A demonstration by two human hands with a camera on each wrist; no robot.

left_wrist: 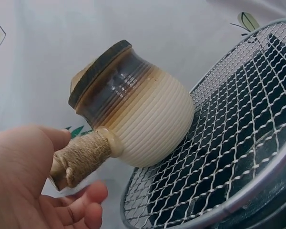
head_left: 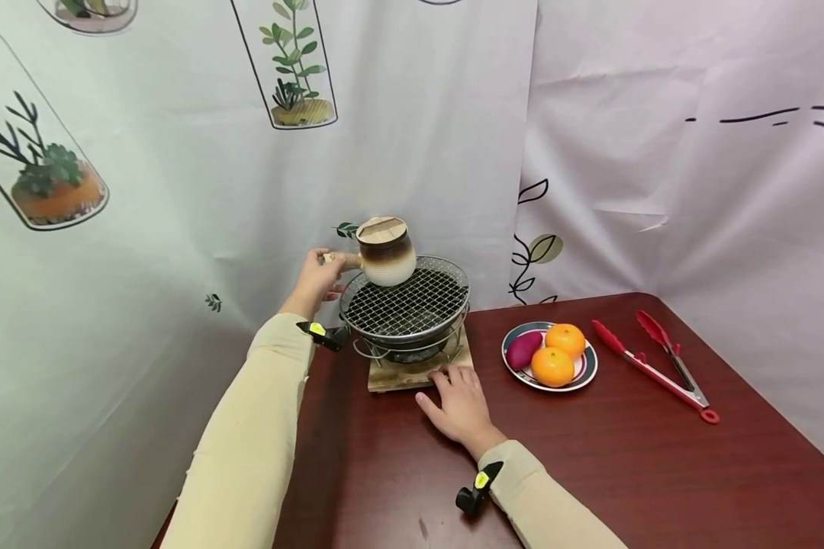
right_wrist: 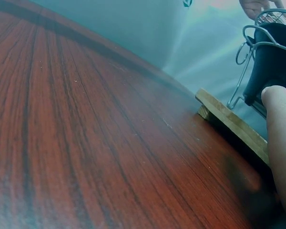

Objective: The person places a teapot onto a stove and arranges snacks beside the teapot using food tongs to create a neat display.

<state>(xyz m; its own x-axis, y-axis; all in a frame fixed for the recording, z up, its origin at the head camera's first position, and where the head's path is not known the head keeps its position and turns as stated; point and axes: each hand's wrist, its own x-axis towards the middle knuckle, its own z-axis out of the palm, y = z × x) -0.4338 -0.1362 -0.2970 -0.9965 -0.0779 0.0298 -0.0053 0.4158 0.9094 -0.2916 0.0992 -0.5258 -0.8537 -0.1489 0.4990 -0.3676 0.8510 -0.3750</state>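
A small ribbed clay teapot (head_left: 388,263), brown above and cream below, sits upright on the wire mesh (head_left: 405,301) of a round tabletop grill. Its lid (head_left: 382,230) is on, and a cord-wrapped handle (left_wrist: 83,160) sticks out to the left. My left hand (head_left: 318,276) is around the handle's end, thumb above and loosely bent fingers below, with a gap under the handle in the left wrist view. Below the grill, my right hand (head_left: 461,400) rests its fingertips at the front edge of the wooden board (head_left: 398,375); the right wrist view catches one finger (right_wrist: 281,129).
Right of the grill stands a plate (head_left: 522,379) with two oranges (head_left: 552,367) and a purple sweet-potato-like item (head_left: 523,350). Red-tipped tongs (head_left: 659,374) lie spread farther right on the dark red table (head_left: 590,457). Patterned white curtains (head_left: 439,152) hang close behind and left.
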